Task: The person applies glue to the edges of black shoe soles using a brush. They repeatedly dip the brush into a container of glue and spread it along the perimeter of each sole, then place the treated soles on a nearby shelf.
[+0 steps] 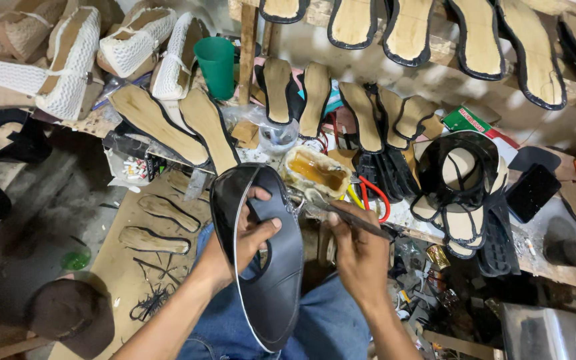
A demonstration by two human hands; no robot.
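Hands work close together over the lap of a person in blue jeans (331,327). The left hand (245,237) grips a black shoe upper (271,267), a curved piece of dark material with a pale edge, thumb on its face and fingers wrapped through the opening behind it. The piece stands nearly upright, its top end near a glue pot (316,172), its lower end reaching down over the jeans.

The right hand (358,247) is closed narrowly around the dark handle of a brush (348,217), whose pale tip points left toward the upper's right edge, just below the pot; whether the tip touches the upper is hard to say, since the spot is blurred. The pot (crusted at the rim, holding amber glue) sits at the edge of the cluttered workbench (555,267).

Behind it, tan insoles with black rims (315,97) lean in rows, and a green cup (217,65) stands farther back. White mesh shoe uppers (75,60) are stacked at upper left. A stack of black sandal soles (461,193) lies to the right. On the floor at left rest cut sole pieces (158,227) on cardboard and a brown cap (71,317).
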